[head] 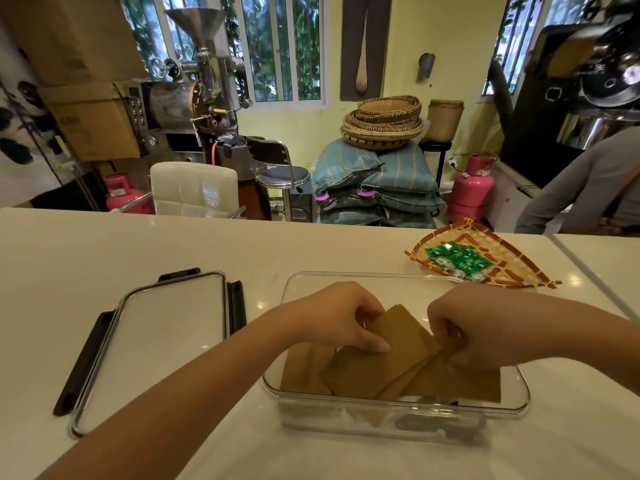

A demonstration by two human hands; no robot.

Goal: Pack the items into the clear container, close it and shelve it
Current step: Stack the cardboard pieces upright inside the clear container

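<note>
From my remote seat, several things cannot be verified. My left hand (pixel 341 318) covers the upper corner of the brown packets (pixel 377 365), and its fingers (pixel 375 346) hide the surface beneath them. My right hand (pixel 485 327) masks the packets at centre right; how its fingers grip there I cannot tell. Both forearms run out of the frame, lower left and right edge. The packet count in the clear container (pixel 398 407) is unreadable, as they overlap. Print on the green sachets (pixel 457 259) in the woven tray (pixel 519 268) is too small. The person at upper right is cut off by the edge.
</note>
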